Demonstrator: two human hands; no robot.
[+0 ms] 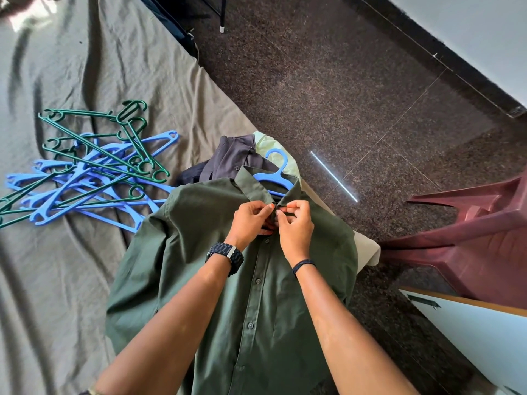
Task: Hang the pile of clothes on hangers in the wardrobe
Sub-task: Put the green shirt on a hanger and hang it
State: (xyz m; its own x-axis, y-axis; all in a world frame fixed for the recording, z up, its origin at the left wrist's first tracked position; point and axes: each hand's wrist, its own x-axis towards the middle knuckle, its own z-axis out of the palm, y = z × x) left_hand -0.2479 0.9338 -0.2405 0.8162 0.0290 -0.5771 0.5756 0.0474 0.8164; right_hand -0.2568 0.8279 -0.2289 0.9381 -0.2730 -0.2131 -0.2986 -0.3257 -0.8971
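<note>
Item: dark olive-green cotton button-front shirt (228,280), lying face-up at the corner of the bed on a rumpled grey-brown bedsheet (85,67), with a blue plastic hanger (275,175) already sitting inside its collar, hook poking out above. The person's left hand (251,220) and right hand (295,226) are both pinching the placket just under the collar, apparently working the top button closed. Doing this well probably means seating the button fully through its hole and keeping the collar centred on the hanger, so the shirt is not slipping off when lifted. Nearby: a tangled heap of spare blue and green plastic hangers (91,169); a dark grey folded garment (231,158) waiting beyond the collar; a maroon plastic chair (470,238) standing on the speckled floor.
</note>
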